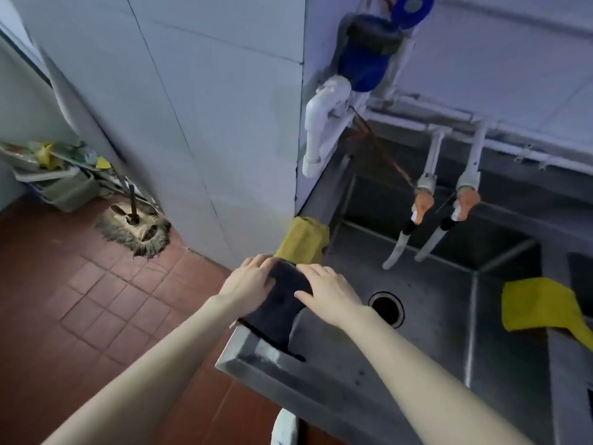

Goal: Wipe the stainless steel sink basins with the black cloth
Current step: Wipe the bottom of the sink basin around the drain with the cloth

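— How far along is the job?

— At the start, I judge. The steel sink (253, 356) is not yet being wiped. Its near basin (430, 351) lies bare, and the black cloth (279, 311) hangs draped over the sink's left rim, touching a yellow cloth (303, 240).

— And the hands?

— The left hand (248, 284) and the right hand (329, 293) both lie flat on the black cloth, fingers spread, pinching nothing.

— What next?

— Likely gather the cloth, lift it off the rim and bring it down toward the drain (386, 308).
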`<state>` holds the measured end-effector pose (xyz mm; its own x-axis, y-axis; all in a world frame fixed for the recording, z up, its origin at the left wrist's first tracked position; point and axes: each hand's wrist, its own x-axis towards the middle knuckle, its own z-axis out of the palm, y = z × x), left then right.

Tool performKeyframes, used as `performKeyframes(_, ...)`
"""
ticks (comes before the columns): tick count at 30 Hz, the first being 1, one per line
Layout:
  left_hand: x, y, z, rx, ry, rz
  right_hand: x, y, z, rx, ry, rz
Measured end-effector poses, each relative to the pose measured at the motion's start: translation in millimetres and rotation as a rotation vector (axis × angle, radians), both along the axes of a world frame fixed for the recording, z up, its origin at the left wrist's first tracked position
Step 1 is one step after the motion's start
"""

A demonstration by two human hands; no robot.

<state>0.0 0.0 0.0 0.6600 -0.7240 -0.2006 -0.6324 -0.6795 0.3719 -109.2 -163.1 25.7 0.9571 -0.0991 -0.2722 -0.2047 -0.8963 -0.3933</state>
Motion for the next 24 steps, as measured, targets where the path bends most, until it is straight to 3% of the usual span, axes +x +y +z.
performKeyframes(7, 29.1, -6.7, -26.9, -0.005, 0.063, -0.01, 34.6, 13.9, -34.6, -0.02, 0.068, -0.086)
performKeyframes(13, 40.4, -2.1, -27.1, -0.01, -0.044, -0.068, 41.6, 26.1, -49.8, -0.041, -0.008, -0.185)
performKeyframes(20, 39.9, 17.3, -14.9, -0.037, -0.103, -0.19, 22.8, 34.5, -46.8, 0.064, -0.074, -0.195)
performKeyframes(24, 28.1, 10.2, 5.9, -0.032, -0.109, -0.318, 3.5, 23.2, -26.1, 0.008, -0.105, -0.109)
